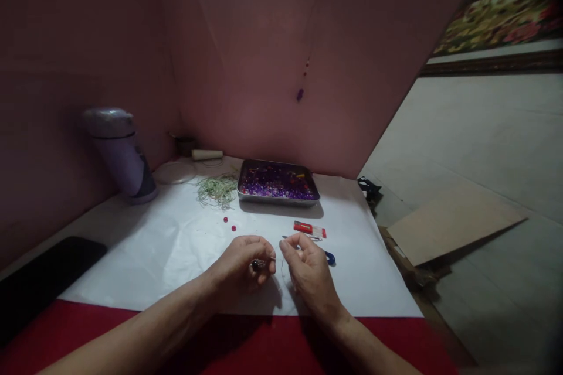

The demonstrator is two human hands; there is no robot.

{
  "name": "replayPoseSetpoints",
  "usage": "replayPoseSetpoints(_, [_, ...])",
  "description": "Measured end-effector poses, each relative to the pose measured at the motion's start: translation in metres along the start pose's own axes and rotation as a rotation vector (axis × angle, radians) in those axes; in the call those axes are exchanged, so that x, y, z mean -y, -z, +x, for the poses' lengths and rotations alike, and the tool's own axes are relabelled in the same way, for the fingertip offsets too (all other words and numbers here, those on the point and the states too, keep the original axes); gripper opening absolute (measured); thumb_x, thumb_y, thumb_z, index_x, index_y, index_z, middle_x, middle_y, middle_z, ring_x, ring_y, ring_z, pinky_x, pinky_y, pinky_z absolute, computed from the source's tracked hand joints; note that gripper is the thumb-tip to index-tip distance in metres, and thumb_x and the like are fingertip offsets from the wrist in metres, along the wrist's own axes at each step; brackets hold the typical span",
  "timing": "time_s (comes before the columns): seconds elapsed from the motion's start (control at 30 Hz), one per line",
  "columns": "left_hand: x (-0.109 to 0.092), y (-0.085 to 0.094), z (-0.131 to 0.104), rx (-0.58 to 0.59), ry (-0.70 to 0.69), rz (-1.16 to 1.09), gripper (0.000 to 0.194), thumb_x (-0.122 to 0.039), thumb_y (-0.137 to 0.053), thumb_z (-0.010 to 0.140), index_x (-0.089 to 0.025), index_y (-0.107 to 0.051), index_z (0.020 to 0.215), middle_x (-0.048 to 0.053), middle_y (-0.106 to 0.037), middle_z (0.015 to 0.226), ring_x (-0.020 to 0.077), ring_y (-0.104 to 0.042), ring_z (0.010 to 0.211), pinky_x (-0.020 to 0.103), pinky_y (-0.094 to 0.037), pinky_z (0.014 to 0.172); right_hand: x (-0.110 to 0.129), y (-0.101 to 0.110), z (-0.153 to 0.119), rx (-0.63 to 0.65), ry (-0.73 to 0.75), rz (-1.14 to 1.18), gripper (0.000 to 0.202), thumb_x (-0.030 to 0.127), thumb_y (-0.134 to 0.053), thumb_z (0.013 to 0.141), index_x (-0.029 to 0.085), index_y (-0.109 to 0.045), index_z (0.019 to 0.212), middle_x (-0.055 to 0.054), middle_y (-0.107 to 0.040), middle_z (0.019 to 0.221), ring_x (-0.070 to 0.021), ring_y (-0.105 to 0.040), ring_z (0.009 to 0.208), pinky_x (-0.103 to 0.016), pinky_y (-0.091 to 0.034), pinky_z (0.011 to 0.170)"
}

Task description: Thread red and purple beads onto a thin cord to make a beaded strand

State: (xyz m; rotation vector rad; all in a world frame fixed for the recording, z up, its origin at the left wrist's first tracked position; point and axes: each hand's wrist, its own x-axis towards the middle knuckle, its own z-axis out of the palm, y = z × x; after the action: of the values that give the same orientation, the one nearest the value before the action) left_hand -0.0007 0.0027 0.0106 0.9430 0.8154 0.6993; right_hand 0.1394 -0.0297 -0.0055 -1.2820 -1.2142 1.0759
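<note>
My left hand (251, 261), over the white sheet, is closed with a small cluster of dark beads (258, 265) in its curled fingers. Facing it, my right hand (310, 266) is closed in a pinch at thumb and forefinger. A thin thread (284, 269) hangs just below that pinch, though its ends are hard to make out. Partly covered by my right hand lies a tool with a blue handle (330, 258), perhaps scissors. Beyond it is a red lighter (310, 228). Two red beads (233, 228) rest on the sheet ahead of my left hand.
A metal tray (279, 201) of purple beads stands at the back, beside a tangle of pale green thread (217, 190). Further left are a thread spool (207, 154) and a purple flask (124, 158). A beaded strand (299, 94) hangs against the pink panel. A black object (48, 281) lies front left.
</note>
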Motion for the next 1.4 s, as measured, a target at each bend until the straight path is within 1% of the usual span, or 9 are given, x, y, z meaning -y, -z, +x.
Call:
replayPoseSetpoints(0.17, [0.0018,0.0013,-0.0001,-0.021,-0.007,0.01,0.005,-0.016,-0.051,0.061,-0.014,-0.055,0.06,0.0,-0.057,0.056,0.0057,-0.039,0.037,0.017,-0.021,0.034,-0.0024,-0.0008,0.0002,0.007,-0.01,0.012,0.028,0.044,-0.054,0.084,0.021,-0.044,0.072,0.012,-0.032,0.04,-0.005,-0.024,0.032,-0.016,-0.019,0.03])
replayPoseSetpoints(0.27, [0.0014,0.0011,-0.0007,-0.024,-0.011,0.004,0.005,-0.017,-0.051,0.062,-0.014,-0.056,0.063,0.0,-0.057,0.056,0.0058,-0.039,0.037,0.017,-0.02,0.033,-0.0035,0.0001,0.0014,-0.009,-0.004,0.01,0.028,0.044,-0.054,0.083,0.021,-0.044,0.072,0.012,-0.032,0.04,-0.0051,-0.025,0.031,-0.016,-0.019,0.03])
replayPoseSetpoints(0.5, [0.0017,0.0023,0.0007,0.047,-0.025,-0.09,0.012,-0.021,-0.052,0.067,-0.013,-0.059,0.073,0.004,-0.061,0.065,0.0063,-0.045,0.041,0.016,-0.022,0.035,-0.004,0.0019,0.005,-0.041,0.014,0.033,0.03,0.047,-0.055,0.082,0.02,-0.044,0.073,0.012,-0.036,0.038,-0.0054,-0.026,0.03,-0.016,-0.019,0.03])
replayPoseSetpoints(0.73, [0.0011,0.0016,0.0,0.044,-0.016,-0.068,0.014,-0.022,-0.052,0.07,-0.013,-0.059,0.076,0.005,-0.062,0.066,0.0072,-0.045,0.041,0.018,-0.022,0.035,-0.0047,0.0024,0.0056,-0.063,0.036,0.012,0.03,0.047,-0.054,0.083,0.019,-0.047,0.075,0.01,-0.039,0.037,-0.0057,-0.029,0.03,-0.016,-0.02,0.031])
replayPoseSetpoints(0.87, [0.0017,0.0013,-0.0006,0.045,0.001,-0.053,0.01,-0.02,-0.053,0.067,-0.014,-0.058,0.074,0.004,-0.061,0.064,0.0069,-0.044,0.041,0.018,-0.021,0.036,0.001,0.0024,0.0039,-0.072,0.042,-0.008,0.028,0.044,-0.056,0.082,0.019,-0.048,0.073,0.01,-0.039,0.038,-0.0057,-0.03,0.031,-0.016,-0.022,0.032])
replayPoseSetpoints(1.0, [0.0013,0.0003,-0.0011,0.059,0.005,-0.055,0.009,-0.021,-0.055,0.066,-0.014,-0.058,0.071,0.003,-0.061,0.064,0.0072,-0.044,0.041,0.018,-0.021,0.036,0.0018,0.0024,0.0035,-0.067,0.03,0.001,0.029,0.045,-0.057,0.08,0.019,-0.048,0.073,0.01,-0.04,0.038,-0.0057,-0.03,0.031,-0.017,-0.022,0.033])
replayPoseSetpoints(1.2, [-0.0014,-0.0025,-0.0016,-0.002,0.013,-0.019,0.013,-0.023,-0.061,0.067,-0.014,-0.053,0.061,0.001,-0.058,0.055,0.0047,-0.038,0.036,0.018,-0.02,0.035,-0.0002,0.0018,0.0026,-0.054,0.016,0.022,0.03,0.047,-0.058,0.08,0.019,-0.048,0.073,0.01,-0.039,0.039,-0.0059,-0.029,0.031,-0.017,-0.022,0.033])
replayPoseSetpoints(1.33, [0.0012,0.0013,0.0008,-0.068,-0.048,-0.097,0.011,-0.022,-0.061,0.068,-0.015,-0.053,0.065,0.003,-0.062,0.066,0.0065,-0.046,0.04,0.018,-0.023,0.035,0.0012,0.001,0.0015,-0.065,0.024,-0.006,0.029,0.048,-0.055,0.082,0.019,-0.049,0.079,0.01,-0.038,0.038,-0.0067,-0.031,0.032,-0.017,-0.024,0.033])
replayPoseSetpoints(1.4, [0.0032,0.0041,0.0025,-0.074,-0.081,-0.141,0.01,-0.022,-0.059,0.069,-0.015,-0.053,0.067,0.002,-0.061,0.066,0.0073,-0.047,0.042,0.018,-0.023,0.036,0.0008,0.0004,0.0007,-0.04,0.025,-0.033,0.029,0.047,-0.056,0.081,0.019,-0.049,0.077,0.01,-0.038,0.039,-0.0061,-0.029,0.032,-0.017,-0.022,0.033])
